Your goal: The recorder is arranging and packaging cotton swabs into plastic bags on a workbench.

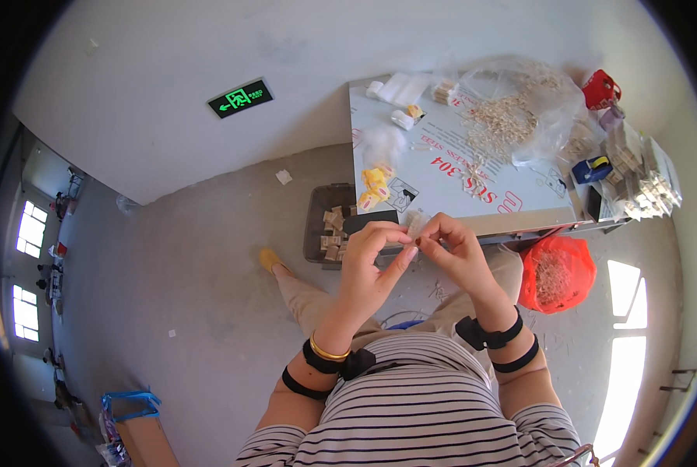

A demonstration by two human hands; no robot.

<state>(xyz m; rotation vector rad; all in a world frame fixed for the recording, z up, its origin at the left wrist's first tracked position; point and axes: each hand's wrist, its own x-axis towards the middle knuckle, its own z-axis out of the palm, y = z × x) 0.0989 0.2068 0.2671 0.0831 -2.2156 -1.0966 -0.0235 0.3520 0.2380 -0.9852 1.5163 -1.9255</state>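
Note:
My left hand [372, 261] and my right hand [453, 249] meet in front of my chest, above my lap. Between their fingertips they pinch a small pale object [416, 227], too small to identify. Both wrists wear black straps, and the left one also has a gold bangle [326, 352]. Just beyond the hands stands a metal table [512, 216] with printed film on top.
On the table lie a clear plastic bag of small pale sticks [512, 109], yellow tape rolls [374, 187], white packets [403, 87], a red object [601, 89] and stacked small packs [636, 175]. A dark crate of small blocks [329, 226] sits on the floor, with an orange bag [557, 272] at the right.

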